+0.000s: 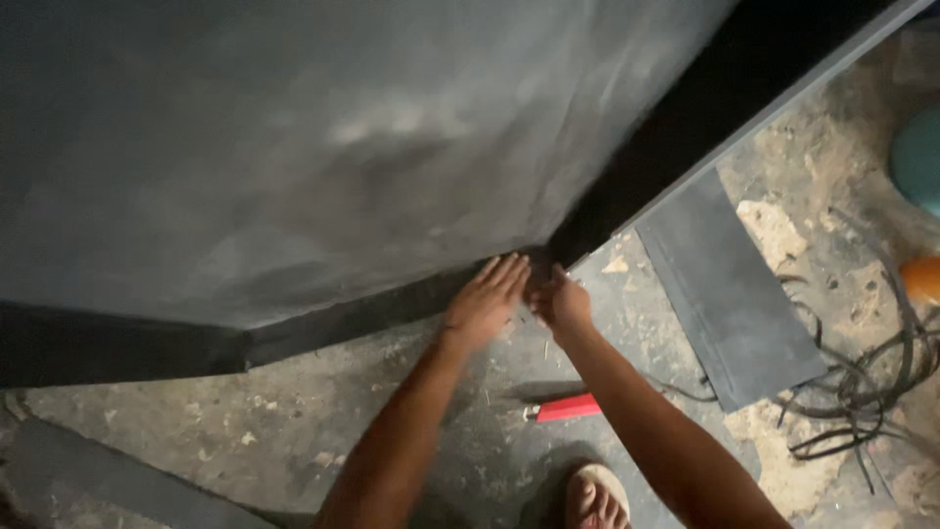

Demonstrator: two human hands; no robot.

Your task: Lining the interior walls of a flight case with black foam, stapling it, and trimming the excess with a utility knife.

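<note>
Black rubber sheet [323, 147] under both hands (corner)

quick count: two hands [524, 299] at the corner of one big grey sheet [323, 137], one loose dark rubber sheet [729, 294] on the floor, one red-handled cutter [568, 408], one tangle of black strips [862, 392], one sandalled foot [597, 500].
</note>
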